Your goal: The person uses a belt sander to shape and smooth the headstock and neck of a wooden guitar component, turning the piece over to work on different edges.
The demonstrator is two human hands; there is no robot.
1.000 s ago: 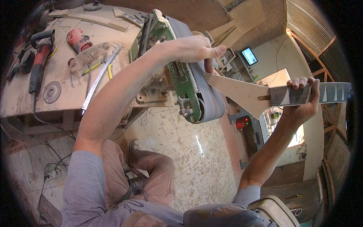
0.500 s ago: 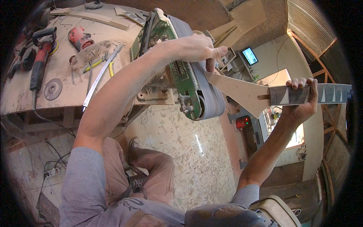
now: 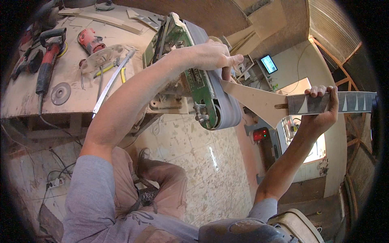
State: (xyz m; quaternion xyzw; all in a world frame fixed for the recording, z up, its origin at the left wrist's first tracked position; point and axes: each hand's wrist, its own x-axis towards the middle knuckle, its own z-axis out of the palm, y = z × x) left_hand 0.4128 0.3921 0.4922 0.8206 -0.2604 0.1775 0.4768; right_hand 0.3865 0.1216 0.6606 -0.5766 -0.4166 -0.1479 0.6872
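A guitar neck (image 3: 252, 99) is being held crosswise at the green belt sander (image 3: 197, 87), its headstock tip being set against or just beside the grey belt (image 3: 226, 110) – contact cannot be told. The headstock is being shown as pale, bare wood, angular and flaring toward a lower point, with a slot being exposed near the dark fingerboard (image 3: 356, 102); pale, pointed triangular inlays are being displayed along the latter. The hands are being kept well apart: the right hand (image 3: 325, 112) is being clamped around the guitar neck at the fingerboard, while the fingers of the left hand (image 3: 214, 56) are being lowered to the headstock tip, thumb extended; whether a grip is being applied there cannot be told.

A dusty counter (image 3: 30, 99) is being occupied by a red-and-black power tool (image 3: 49, 67), a red router-like tool (image 3: 90, 40), a grey disc (image 3: 60, 94) and a metal strip (image 3: 114, 81). A lit screen (image 3: 268, 64) is being seen beyond the headstock.

The sander's rounded end is being projected past the counter's edge – over tiled floor (image 3: 194, 170). Open room is being left between the forearms, below the headstock.
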